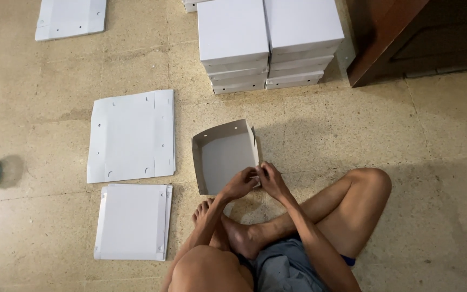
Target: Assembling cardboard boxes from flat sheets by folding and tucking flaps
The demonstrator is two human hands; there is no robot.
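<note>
Speckled floor (417,162) | hands (256,181) pinch box tray (224,154) near corner | fingertips hidden behind flap

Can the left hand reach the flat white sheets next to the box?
Probably yes. The left hand is on the half-folded box, and the flat sheets lie just to its left with bare floor between.

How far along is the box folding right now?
Done: two stacks of closed white boxes stand ahead. In hand: both the left hand and right hand pinch the near corner of a half-formed tray. Left: flat blanks beside it, unfolded.
</note>
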